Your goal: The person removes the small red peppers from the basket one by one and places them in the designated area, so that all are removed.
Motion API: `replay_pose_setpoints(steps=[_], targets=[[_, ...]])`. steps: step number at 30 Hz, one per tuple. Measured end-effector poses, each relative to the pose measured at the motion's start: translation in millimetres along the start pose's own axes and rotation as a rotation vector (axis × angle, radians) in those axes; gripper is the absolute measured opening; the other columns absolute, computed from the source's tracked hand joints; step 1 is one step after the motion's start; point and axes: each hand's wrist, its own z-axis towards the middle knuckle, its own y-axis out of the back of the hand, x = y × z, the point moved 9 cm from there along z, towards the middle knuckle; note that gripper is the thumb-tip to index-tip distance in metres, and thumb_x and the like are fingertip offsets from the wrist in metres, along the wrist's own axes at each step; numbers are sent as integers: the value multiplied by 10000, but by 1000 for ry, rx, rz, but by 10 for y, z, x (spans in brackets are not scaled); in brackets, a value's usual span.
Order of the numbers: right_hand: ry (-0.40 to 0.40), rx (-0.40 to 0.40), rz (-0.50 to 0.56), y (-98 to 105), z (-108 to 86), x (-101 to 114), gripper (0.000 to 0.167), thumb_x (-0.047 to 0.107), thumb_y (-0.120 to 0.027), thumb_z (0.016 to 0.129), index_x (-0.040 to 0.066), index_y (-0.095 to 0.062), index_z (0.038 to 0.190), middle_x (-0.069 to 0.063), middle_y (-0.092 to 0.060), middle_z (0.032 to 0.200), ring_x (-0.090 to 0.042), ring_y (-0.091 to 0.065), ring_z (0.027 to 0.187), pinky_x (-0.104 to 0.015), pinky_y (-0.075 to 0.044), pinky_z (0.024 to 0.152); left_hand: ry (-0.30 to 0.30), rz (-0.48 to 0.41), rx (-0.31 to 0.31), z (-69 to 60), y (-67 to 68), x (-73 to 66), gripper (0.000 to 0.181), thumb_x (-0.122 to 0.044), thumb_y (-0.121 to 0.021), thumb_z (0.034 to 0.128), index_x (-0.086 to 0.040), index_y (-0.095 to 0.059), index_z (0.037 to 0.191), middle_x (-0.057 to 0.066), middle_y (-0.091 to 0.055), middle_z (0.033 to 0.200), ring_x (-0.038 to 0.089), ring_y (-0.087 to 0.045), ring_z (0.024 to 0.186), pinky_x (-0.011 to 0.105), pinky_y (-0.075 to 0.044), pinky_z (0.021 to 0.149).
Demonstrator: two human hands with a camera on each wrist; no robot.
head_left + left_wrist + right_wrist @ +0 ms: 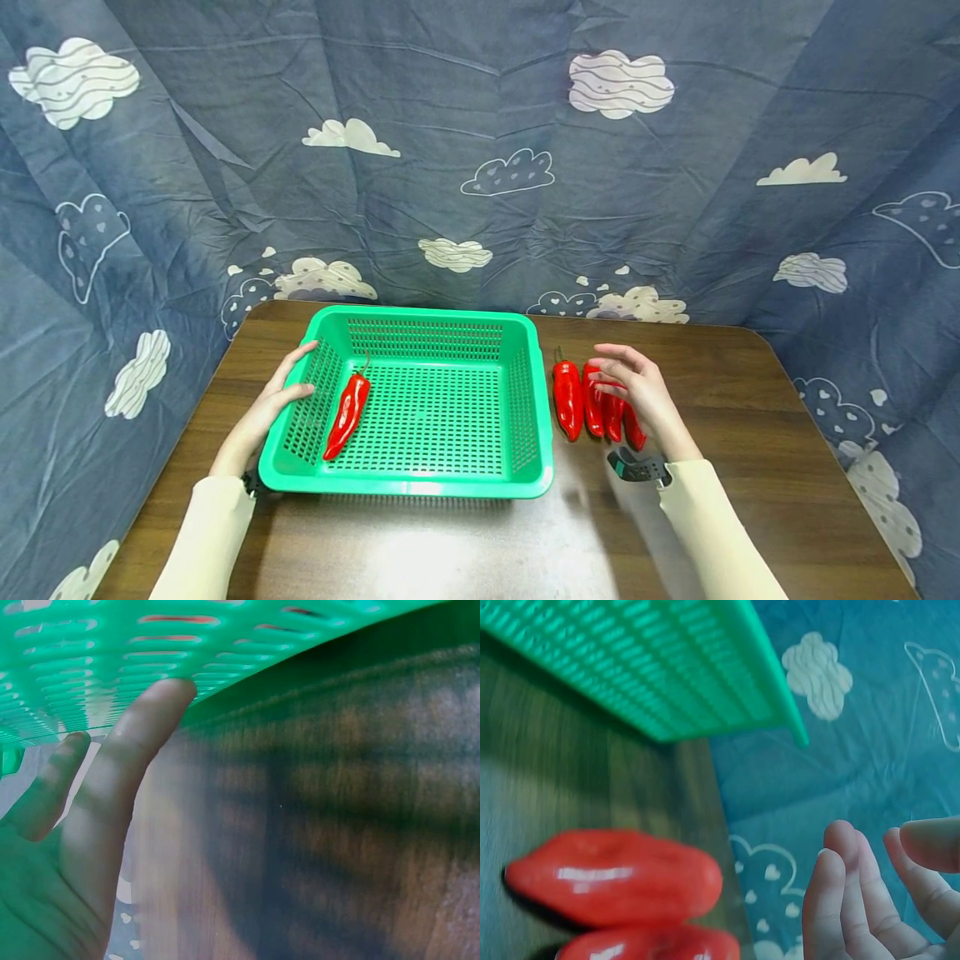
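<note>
A green plastic basket with slotted walls stands on the table. One red chili pepper lies inside it, at the left. My left hand holds the basket's left rim, with thumb and a fingertip over the edge; in the left wrist view, fingers reach along the slotted wall. Right of the basket, several red peppers lie side by side. Above them is my right hand, fingers loosely bent and parted, nothing held. The right wrist view shows its fingers apart from the nearest pepper.
The brown wooden table extends right of the peppers and in front of the basket. Behind it hangs a dark blue cloth with white clouds. A dark strap is on the right wrist.
</note>
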Motion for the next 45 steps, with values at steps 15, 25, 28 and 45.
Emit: replay_pose_setpoints(steps=[15,25,28,45], targets=[[26,128,-27,-465,70,202,389,84,-464,996,-115,-416,1327,2,-646,1019,-219,-646,901,-340,-520,811,14,-25,9,1,-10,1,660,-155,-447,979,-356,-143,1529,52,5,1564,388,-281,1288,459,-385,912],[44,175,-23,-719,100,358,366,55,-482,981,-109,-450,1306,-300,-561,1162,-307,-640,921,-358,-529,789,16,-59,23,-10,-23,-1,650,-157,-439,990,-355,-135,1530,69,-21,1552,400,-374,1212,435,-440,869],[36,190,-24,-802,107,387,366,50,-483,980,-109,-452,1308,-296,-557,1167,-335,-631,930,-374,-528,793,19,-70,27,-14,-27,-3,646,-160,-435,995,-360,-132,1529,76,-34,1548,392,-391,1198,434,-445,866],[41,310,-53,-1405,145,478,339,97,-495,977,-63,-509,1275,-149,-641,1077,-239,-649,889,-430,-512,814,23,-43,27,-2,-20,-2,649,-170,-448,995,-363,-132,1529,53,9,1559,394,-339,1244,418,-425,880]])
